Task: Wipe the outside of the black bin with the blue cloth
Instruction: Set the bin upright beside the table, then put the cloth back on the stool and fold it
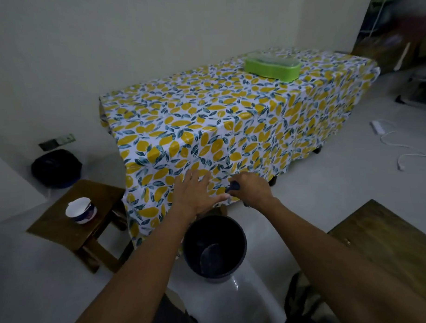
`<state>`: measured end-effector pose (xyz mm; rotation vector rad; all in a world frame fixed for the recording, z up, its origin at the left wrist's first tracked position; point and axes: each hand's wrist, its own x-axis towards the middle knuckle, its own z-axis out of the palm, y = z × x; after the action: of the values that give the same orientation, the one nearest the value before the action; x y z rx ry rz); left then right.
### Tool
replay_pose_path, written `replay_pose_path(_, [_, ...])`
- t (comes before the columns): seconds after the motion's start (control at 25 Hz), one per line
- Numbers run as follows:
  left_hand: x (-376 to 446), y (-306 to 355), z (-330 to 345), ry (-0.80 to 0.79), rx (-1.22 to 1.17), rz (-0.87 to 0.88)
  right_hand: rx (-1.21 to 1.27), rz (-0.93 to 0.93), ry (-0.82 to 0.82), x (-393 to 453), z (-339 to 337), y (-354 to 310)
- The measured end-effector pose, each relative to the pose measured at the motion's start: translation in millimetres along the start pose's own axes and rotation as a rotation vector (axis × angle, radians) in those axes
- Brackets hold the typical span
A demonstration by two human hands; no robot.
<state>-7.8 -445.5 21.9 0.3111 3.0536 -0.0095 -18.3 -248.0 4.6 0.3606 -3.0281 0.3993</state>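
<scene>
The black bin (215, 248) stands upright on the white floor just below my hands, its mouth open toward me and its inside dark. My right hand (253, 190) is closed around a small dark blue bunched piece, apparently the blue cloth (233, 186), which pokes out past my fingers above the bin. My left hand (196, 192) is spread flat with fingers apart, over the hanging edge of the lemon-print tablecloth (206, 127), holding nothing. Both hands hover above the bin's far rim, not touching it.
A low wooden stool (73, 214) at left carries a white bowl (81, 210). Another dark bin with a bag (56, 168) sits by the wall. A green container (272, 66) rests on the table. A wooden surface (389, 247) is at right; white cables (399, 145) lie on the floor.
</scene>
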Motion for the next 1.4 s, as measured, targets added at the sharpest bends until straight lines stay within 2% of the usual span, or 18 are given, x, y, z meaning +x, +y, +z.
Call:
replay_pose_path(0.28, [60,22,-26,-0.035,0.056,0.030,0.023,-0.011,0.051,56,-17,32])
replay_pose_path(0.52, [123,82,-38,-0.158,0.056,0.124,0.078,0.142,-0.002,60,-34,103])
replay_pose_path(0.72, [146,171,-92,-0.253,0.043,0.299,0.121,0.395,-0.094,-1,-104,175])
replay_pose_path(0.92, [135,278,-132,-0.350,0.080,0.512,0.202,0.630,-0.065,-82,-162,229])
replay_pose_path(1.12, [106,377,-106,-0.441,0.166,0.774,0.310,0.819,0.016,-163,-182,265])
replay_pose_path(1.24, [85,425,-86,-0.471,0.140,0.920,0.429,0.955,0.093,-208,-184,284])
replay_pose_path(1.4, [80,465,-58,-0.487,-0.018,0.948,0.759,1.076,0.158,-246,-176,309])
